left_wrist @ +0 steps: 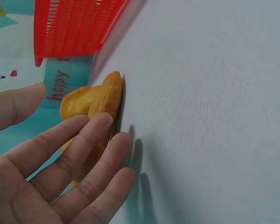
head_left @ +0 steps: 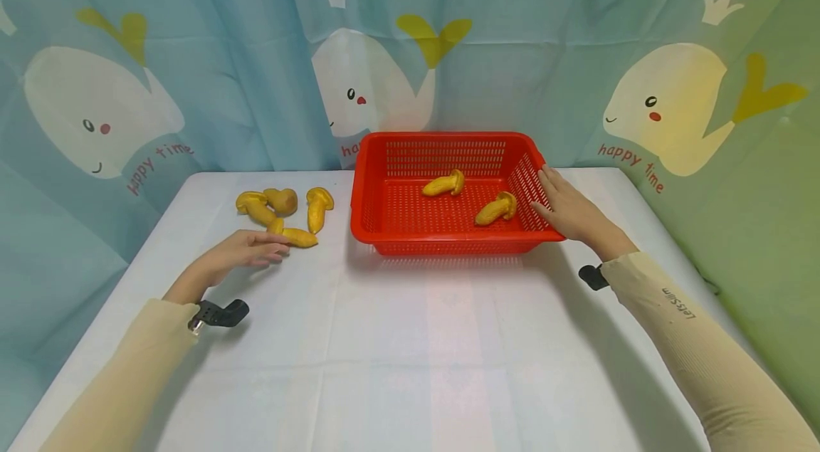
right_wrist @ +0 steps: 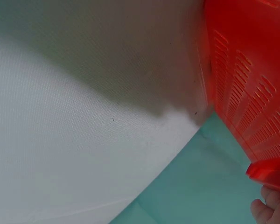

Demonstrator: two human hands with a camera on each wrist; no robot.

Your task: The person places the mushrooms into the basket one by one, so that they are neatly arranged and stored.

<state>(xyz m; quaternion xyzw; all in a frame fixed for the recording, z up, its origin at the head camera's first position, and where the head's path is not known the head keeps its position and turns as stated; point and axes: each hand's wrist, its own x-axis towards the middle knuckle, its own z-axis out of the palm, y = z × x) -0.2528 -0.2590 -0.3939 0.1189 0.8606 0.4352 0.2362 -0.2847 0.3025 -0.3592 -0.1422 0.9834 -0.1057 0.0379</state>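
Note:
My left hand (head_left: 240,253) hovers at the yellow mushrooms on the left, its fingers loosely extended and its thumb apart. The fingertips overlap the nearest mushroom (head_left: 299,238) in the head view; contact cannot be told. In the left wrist view, a yellow mushroom (left_wrist: 113,91) shows behind the fingers. My right hand (head_left: 573,210) holds the right rim of a red plastic basket (head_left: 448,247), thumb over the inner side and fingers along the outside. Two yellow mushrooms, one farther back (head_left: 442,184) and one nearer (head_left: 495,210), lie inside the basket.
Beside the left hand lie more mushrooms: one with its cap up (head_left: 318,210), a paler one (head_left: 282,201) and another (head_left: 255,208). A white cloth covers the table (head_left: 416,352). A blue-green curtain (head_left: 256,46) with whale prints hangs behind.

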